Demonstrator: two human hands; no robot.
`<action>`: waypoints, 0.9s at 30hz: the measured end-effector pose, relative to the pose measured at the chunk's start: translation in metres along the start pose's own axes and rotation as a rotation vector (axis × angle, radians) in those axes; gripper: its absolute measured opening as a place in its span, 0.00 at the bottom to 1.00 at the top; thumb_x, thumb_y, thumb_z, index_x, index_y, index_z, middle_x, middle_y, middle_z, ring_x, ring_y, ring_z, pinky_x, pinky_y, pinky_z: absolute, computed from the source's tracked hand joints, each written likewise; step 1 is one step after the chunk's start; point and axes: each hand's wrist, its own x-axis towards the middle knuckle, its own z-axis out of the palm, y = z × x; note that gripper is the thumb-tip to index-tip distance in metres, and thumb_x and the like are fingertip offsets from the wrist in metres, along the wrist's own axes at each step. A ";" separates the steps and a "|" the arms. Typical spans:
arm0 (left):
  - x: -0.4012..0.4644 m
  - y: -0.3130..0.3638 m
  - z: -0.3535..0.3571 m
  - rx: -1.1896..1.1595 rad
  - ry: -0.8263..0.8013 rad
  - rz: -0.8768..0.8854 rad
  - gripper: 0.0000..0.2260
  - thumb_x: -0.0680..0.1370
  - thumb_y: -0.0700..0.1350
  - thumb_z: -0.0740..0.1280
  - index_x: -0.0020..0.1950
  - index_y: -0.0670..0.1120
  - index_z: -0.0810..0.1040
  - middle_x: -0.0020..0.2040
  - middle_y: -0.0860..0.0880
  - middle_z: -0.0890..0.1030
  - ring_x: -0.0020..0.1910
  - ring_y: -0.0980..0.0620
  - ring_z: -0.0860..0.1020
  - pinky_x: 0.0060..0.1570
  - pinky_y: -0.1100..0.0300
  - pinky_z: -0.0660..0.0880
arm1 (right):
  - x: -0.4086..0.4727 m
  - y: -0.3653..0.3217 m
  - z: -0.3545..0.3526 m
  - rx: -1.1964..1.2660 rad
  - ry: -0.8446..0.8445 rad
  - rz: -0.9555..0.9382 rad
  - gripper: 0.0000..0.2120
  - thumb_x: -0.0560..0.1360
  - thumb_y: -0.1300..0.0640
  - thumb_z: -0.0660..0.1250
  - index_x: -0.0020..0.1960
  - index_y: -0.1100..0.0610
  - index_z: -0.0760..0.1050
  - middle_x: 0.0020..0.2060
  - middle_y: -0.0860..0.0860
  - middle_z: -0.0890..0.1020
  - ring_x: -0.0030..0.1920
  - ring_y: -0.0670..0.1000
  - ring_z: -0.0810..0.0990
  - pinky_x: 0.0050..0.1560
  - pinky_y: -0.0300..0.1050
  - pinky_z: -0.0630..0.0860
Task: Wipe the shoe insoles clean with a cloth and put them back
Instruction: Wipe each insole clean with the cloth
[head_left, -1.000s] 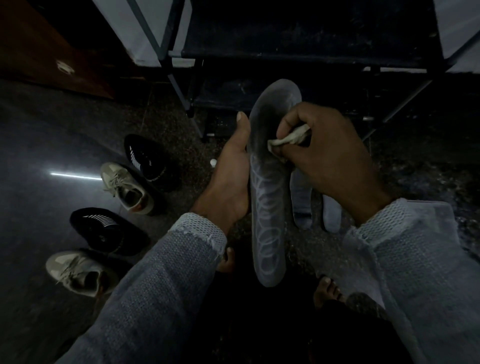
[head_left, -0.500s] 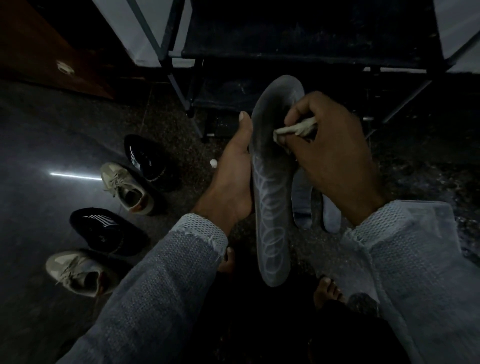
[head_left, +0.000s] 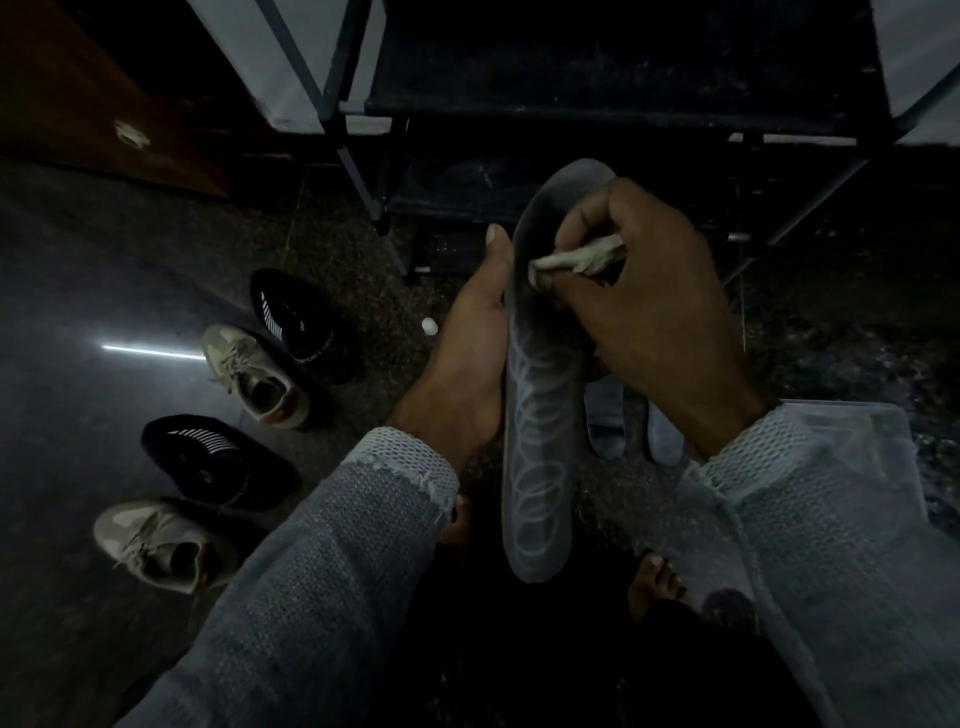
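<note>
A long grey insole (head_left: 540, 415) printed with pale rings stands upright between my hands. My left hand (head_left: 467, 358) grips its left edge, thumb along the rim. A small crumpled pale cloth (head_left: 579, 258) is pinched in my right hand (head_left: 644, 312), which presses it against the insole's upper part. Two more grey insoles (head_left: 605, 421) lie on the floor behind, partly hidden by my right wrist. Two beige sneakers (head_left: 260, 376) and two black striped shoes (head_left: 283, 317) sit on the floor at left.
A dark metal shoe rack (head_left: 597, 104) stands straight ahead. A brown wooden panel (head_left: 88, 114) is at the upper left. My bare toes (head_left: 657, 577) show below the insole. A small white cap (head_left: 429, 326) lies on the dark floor.
My right hand with the cloth slid up the insole, then came back down a little. The insole tilted slightly; my left hand kept its hold.
</note>
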 end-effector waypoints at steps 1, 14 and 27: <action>0.000 0.001 -0.001 0.016 0.014 -0.004 0.26 0.82 0.61 0.49 0.63 0.44 0.75 0.56 0.42 0.82 0.51 0.46 0.82 0.49 0.52 0.81 | 0.000 -0.001 -0.001 0.018 -0.041 -0.003 0.11 0.70 0.61 0.74 0.46 0.54 0.73 0.38 0.41 0.75 0.40 0.37 0.75 0.40 0.28 0.71; 0.002 0.006 -0.006 0.091 0.082 -0.023 0.30 0.81 0.63 0.49 0.64 0.41 0.75 0.55 0.40 0.82 0.52 0.44 0.82 0.51 0.52 0.80 | -0.002 -0.007 0.006 0.068 -0.107 -0.015 0.10 0.70 0.63 0.74 0.45 0.56 0.73 0.37 0.42 0.76 0.39 0.37 0.75 0.40 0.27 0.71; 0.003 0.008 -0.009 0.156 0.159 -0.008 0.29 0.81 0.63 0.50 0.58 0.42 0.79 0.52 0.40 0.83 0.50 0.45 0.83 0.51 0.52 0.80 | -0.006 -0.009 0.011 0.046 -0.076 -0.015 0.09 0.70 0.63 0.74 0.44 0.57 0.74 0.36 0.41 0.75 0.38 0.36 0.75 0.38 0.26 0.70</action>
